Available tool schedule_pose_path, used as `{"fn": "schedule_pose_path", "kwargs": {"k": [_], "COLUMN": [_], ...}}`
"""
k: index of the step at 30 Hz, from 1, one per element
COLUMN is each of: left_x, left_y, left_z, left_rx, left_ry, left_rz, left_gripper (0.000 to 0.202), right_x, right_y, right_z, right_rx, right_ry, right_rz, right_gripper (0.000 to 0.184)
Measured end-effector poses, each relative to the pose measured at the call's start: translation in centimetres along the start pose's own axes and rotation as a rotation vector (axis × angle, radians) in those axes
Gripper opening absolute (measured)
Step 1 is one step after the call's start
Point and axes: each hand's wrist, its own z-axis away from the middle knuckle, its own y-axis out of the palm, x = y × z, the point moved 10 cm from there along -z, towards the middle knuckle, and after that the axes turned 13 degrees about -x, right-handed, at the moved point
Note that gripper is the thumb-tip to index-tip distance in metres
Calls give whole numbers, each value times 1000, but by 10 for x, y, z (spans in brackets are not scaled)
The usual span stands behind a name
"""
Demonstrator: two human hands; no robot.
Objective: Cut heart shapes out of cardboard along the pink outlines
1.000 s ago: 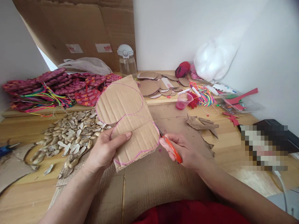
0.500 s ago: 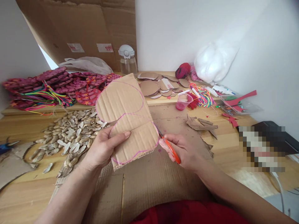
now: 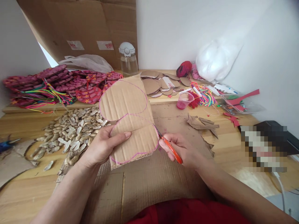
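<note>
My left hand [image 3: 102, 147] grips a brown corrugated cardboard piece [image 3: 128, 115] by its lower left edge, thumb on top. Pink pen lines draw a rounded heart-like outline on it. My right hand [image 3: 181, 149] is closed round orange-handled scissors [image 3: 170, 147], whose blades meet the cardboard's right edge along the pink line. Both hands hover above a flat cardboard sheet [image 3: 149, 183] lying on the wooden table.
A heap of peanut shells [image 3: 70, 133] lies to the left, and pink star-patterned pieces with coloured cords [image 3: 53, 87] behind it. Cut cardboard rounds [image 3: 158, 84], a water bottle [image 3: 128, 60], a pink cup [image 3: 183, 101], bright threads [image 3: 203, 95] and cardboard scraps [image 3: 202, 124] sit farther back and right.
The cardboard piece has shifted slightly right and turned a little in my left hand. The scissors stay at its right edge.
</note>
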Motion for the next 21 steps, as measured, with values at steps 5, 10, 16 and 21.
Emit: {"fn": "schedule_pose_path", "kwargs": {"k": [5,10,16,21], "left_x": [0,-2,-1,-3], "left_y": [-1,-1,0,1], "left_z": [0,0,0,0], "left_rx": [-12,-8,7,9], "left_ry": [-4,2,-11,-6], "left_rz": [4,19,30,28], "left_gripper": [29,32,29,29], "right_x": [-2,-4,-5,-4], "right_y": [-3,-4,-6,-8], "right_z": [0,0,0,0], "right_rx": [-21,-41,-42,-47], "right_ry": [-5,-9,-21,-20], "right_rz": [9,27,49,84], "right_gripper": [54,53,53,53]}}
